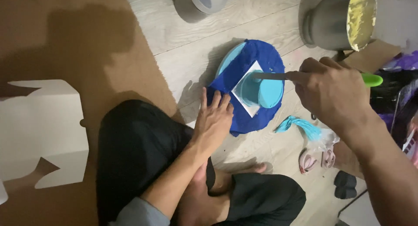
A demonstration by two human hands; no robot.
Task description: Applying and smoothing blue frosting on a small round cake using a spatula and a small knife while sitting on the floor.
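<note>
The blue cake (244, 117) sits on the wooden floor (183, 38) by the person's knee, its frosting likely soft and easily marred. The left hand (213, 121) rests flat against its edge, fingers spread. The right hand (331, 93) is clenched around a green-handled spatula (274, 76), blade on the light-blue top.

Lots cut off or covered in this shot

The grey roll (204, 1) at the far edge is chopped by the frame, and so is the bowl (344, 17) far right. The green tool handle (372, 80) mostly vanishes inside the right hand (333, 95). The left hand (213, 121) covers the blue cake's (257, 56) near-left edge. The white cardboard (39, 130) runs off left, and the stuff at the right edge is too dark to make out.
</note>
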